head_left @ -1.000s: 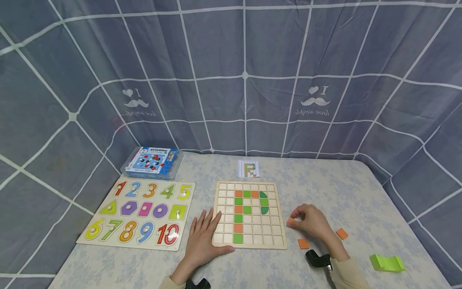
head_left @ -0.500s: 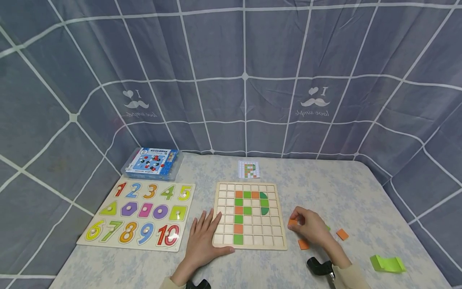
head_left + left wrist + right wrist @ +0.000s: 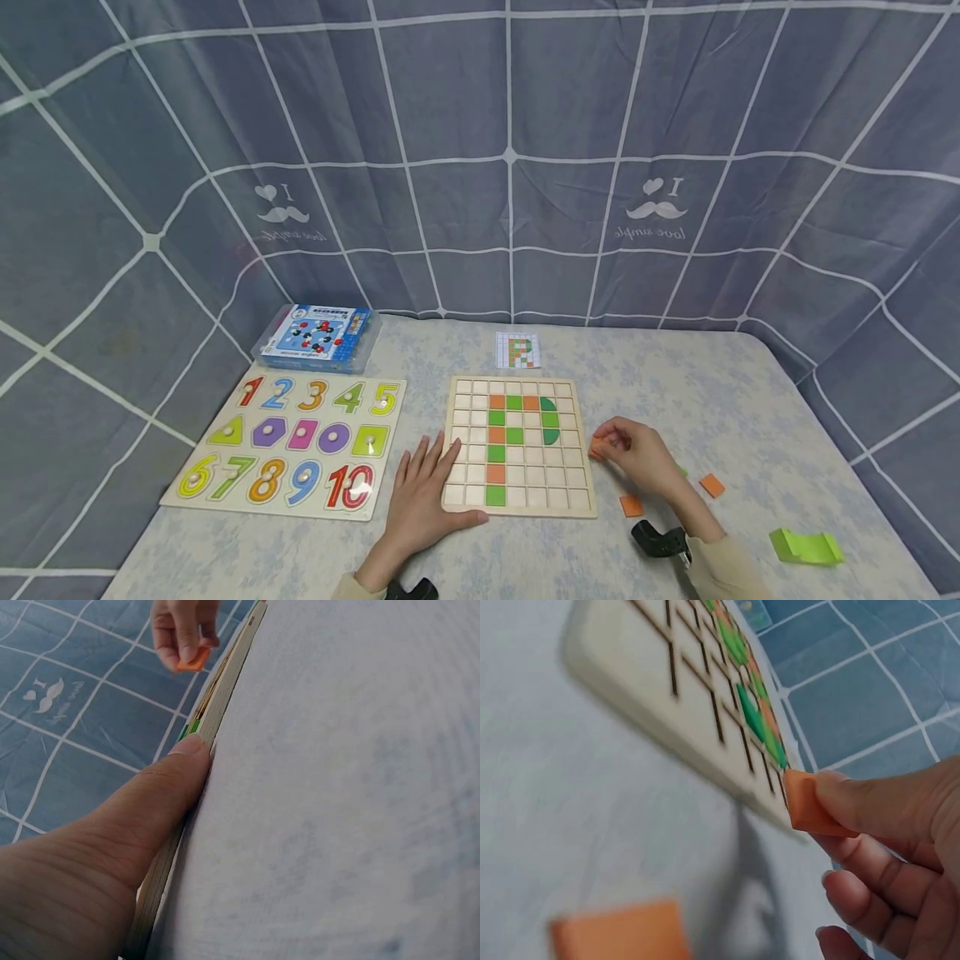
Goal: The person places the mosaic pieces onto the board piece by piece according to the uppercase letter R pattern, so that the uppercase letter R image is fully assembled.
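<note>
A wooden grid board [image 3: 585,492] lies mid-table, with orange and green square tiles and two dark green rounded tiles set in its cells. My left hand [image 3: 423,496] rests flat with spread fingers on the board's left edge, its thumb [image 3: 161,784] along the near edge. Just right of the board, my right hand [image 3: 637,450] pinches an orange square tile [image 3: 810,806] between thumb and fingers, raised above the table. Two loose orange tiles lie by that hand, one nearer tile [image 3: 632,506] and one farther right tile [image 3: 712,485]. A green bit peeks out behind the wrist.
A small pattern card [image 3: 517,350] lies beyond the board. On the left are a number-and-shape puzzle board [image 3: 285,437] and a blue boxed set [image 3: 318,337]. A bright green holder [image 3: 806,547] sits at the right. Grey-blue curtains [image 3: 562,208] surround the table.
My right hand shifted slightly toward me, then up and left to the board's right edge, still pinching the orange tile. The left hand has stayed in place.
</note>
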`<move>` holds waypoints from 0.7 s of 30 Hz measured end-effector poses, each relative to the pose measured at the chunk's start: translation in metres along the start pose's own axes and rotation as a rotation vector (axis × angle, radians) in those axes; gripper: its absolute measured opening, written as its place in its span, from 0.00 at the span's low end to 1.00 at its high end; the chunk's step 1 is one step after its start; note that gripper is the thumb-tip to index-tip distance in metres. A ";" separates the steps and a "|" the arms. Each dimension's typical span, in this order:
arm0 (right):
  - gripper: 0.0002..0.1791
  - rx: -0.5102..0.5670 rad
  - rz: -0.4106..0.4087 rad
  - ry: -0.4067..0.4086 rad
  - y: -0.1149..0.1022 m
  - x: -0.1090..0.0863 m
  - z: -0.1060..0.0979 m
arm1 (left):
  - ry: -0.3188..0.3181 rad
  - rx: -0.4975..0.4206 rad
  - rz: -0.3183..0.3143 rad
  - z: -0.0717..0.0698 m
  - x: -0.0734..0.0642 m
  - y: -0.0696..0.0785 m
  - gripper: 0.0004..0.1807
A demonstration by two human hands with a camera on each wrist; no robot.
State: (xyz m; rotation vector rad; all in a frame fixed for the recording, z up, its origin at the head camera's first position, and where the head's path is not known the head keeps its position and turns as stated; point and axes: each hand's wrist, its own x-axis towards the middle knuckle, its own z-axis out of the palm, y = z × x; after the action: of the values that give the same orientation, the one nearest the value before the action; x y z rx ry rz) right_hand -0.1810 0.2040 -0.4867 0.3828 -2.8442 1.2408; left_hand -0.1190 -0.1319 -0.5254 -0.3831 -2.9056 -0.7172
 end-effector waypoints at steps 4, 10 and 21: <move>0.05 0.028 -0.021 0.008 -0.010 0.011 0.005 | -0.002 0.000 -0.002 0.000 0.000 -0.001 0.59; 0.07 0.065 -0.027 -0.017 -0.022 0.028 0.017 | -0.008 -0.016 -0.001 -0.001 0.000 0.000 0.59; 0.06 0.043 -0.151 -0.071 -0.035 0.046 0.041 | -0.012 -0.013 -0.006 -0.001 0.001 0.001 0.59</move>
State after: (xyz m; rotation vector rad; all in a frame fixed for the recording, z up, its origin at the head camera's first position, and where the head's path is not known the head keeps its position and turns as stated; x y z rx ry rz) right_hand -0.2139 0.1417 -0.4843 0.6426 -2.7876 1.2854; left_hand -0.1195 -0.1317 -0.5240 -0.3820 -2.9155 -0.7374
